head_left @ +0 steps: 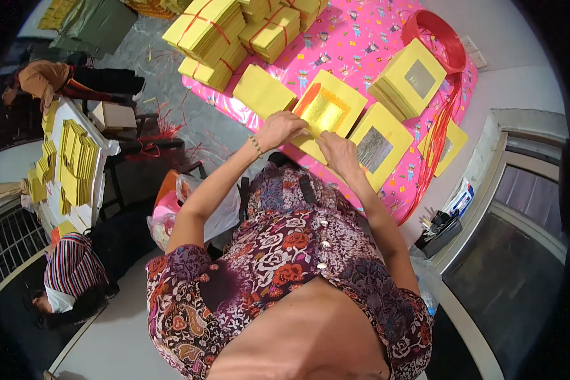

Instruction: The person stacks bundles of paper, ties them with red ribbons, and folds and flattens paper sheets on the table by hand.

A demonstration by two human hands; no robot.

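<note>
- The left hand (280,130) lies with fingers bent down on the near left edge of a stack of yellow paper sheets with a gold foil square (330,113); it presses on the top sheet, and whether the fingers pinch a sheet I cannot tell
- The right hand (339,152) rests on the near edge of the same stack, fingers together and curled onto the paper, thumb side toward the left hand; the two hands sit just beside each other, not touching
- That gold-foil stack lies on a table with a pink patterned cloth (361,47), in the middle of the near side, right in front of the person
- Three more stacks carry a silver foil square: one (380,147) touching the gold stack on its right, one thicker pile (410,79) farther back, and a thin one (448,147) near the table's right edge, partly under red strings
- One plain yellow stack (263,94) lies just left of the gold-foil stack
- At the far left of the table stand at least four bundles of yellow paper tied with red string (212,28), piled on one another
- One coil of red string (438,38) sits at the far right, with strands hanging down over the table's edge
- Two other people are at the left: one in a striped top (73,266) and one in a brown top (41,79), beside a white table holding yellow sheets (76,161)
</note>
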